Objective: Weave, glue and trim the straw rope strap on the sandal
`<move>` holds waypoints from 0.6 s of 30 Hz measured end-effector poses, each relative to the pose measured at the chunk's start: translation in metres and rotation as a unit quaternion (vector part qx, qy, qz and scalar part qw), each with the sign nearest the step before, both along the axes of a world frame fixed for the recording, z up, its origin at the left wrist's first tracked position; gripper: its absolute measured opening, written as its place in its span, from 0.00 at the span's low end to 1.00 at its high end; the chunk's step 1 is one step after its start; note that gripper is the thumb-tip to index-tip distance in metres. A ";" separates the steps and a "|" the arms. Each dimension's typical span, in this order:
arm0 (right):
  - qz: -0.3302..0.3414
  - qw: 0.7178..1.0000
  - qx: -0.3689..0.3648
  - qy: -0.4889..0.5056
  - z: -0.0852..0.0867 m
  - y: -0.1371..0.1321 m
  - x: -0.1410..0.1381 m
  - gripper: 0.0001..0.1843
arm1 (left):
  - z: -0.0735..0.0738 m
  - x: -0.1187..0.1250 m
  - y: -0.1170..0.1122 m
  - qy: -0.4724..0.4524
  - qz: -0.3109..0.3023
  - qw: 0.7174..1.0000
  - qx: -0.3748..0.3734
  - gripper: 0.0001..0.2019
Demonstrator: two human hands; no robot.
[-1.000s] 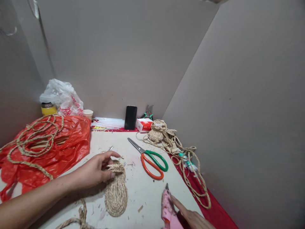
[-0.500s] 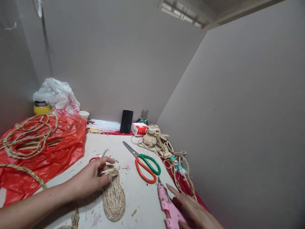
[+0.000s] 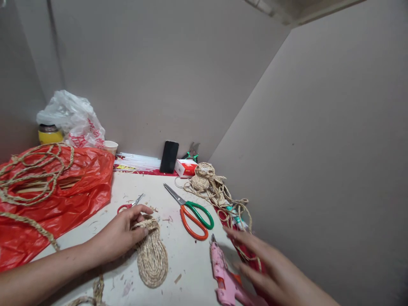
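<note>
My left hand (image 3: 123,231) rests on the upper end of an oval woven straw sole (image 3: 152,253) lying on the white table (image 3: 178,263), fingers curled over its braided edge. My right hand (image 3: 270,272) hovers with fingers spread and blurred, just right of a pink glue gun (image 3: 223,276) that lies on the table; it holds nothing. Large scissors with one green and one orange handle (image 3: 193,214) lie beyond the glue gun.
A red plastic bag (image 3: 63,199) with coiled braided rope (image 3: 28,178) fills the left. Small red scissors (image 3: 129,205), loose straw cord and coils (image 3: 216,191), a phone (image 3: 169,157), a red and white box (image 3: 186,167), a paper cup (image 3: 110,146), a yellow jar (image 3: 50,134) and a white bag (image 3: 73,119) stand along the wall.
My right hand has come off the glue gun and lifted forward to the right, fingers spreading. My left hand stays on the straw sole. The view shifted slightly.
</note>
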State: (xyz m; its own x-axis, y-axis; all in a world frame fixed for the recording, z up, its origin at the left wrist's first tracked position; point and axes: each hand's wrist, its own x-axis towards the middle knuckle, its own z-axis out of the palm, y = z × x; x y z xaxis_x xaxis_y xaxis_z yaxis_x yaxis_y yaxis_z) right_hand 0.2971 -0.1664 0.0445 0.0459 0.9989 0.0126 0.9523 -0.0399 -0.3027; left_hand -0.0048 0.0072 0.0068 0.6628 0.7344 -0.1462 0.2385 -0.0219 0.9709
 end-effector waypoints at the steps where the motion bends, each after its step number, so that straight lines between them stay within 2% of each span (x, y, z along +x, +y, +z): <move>1: -0.002 1.000 0.031 -0.002 0.006 0.016 0.003 0.26 | 0.000 0.001 -0.001 0.001 0.000 1.000 0.004 0.19; 4: -0.050 0.988 0.141 -0.038 0.015 0.077 0.014 0.24 | -0.001 0.001 -0.003 0.013 -0.009 1.000 0.022 0.18; 8: -0.099 0.974 0.184 -0.086 0.005 0.159 0.034 0.31 | -0.008 0.000 -0.003 0.012 -0.009 0.999 0.051 0.16; 10: -0.105 0.972 0.185 -0.103 -0.004 0.186 0.044 0.29 | -0.013 0.000 -0.003 0.007 -0.003 0.998 0.064 0.15; 13: -0.097 0.972 0.179 -0.117 -0.014 0.205 0.057 0.17 | -0.018 0.000 -0.003 0.008 0.004 0.997 0.079 0.15; 18: -0.083 0.967 0.215 -0.104 -0.016 0.205 0.069 0.16 | -0.011 -0.001 -0.008 -0.010 0.015 0.995 0.098 0.15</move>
State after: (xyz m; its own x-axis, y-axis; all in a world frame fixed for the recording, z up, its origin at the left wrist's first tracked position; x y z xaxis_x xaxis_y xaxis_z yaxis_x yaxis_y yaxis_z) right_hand 0.3660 0.0390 0.0285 0.1581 0.8780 0.4518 0.9854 -0.1111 -0.1289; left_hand -0.0062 -0.0009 -0.0046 0.6419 0.7666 0.0148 0.2232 -0.2053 0.9529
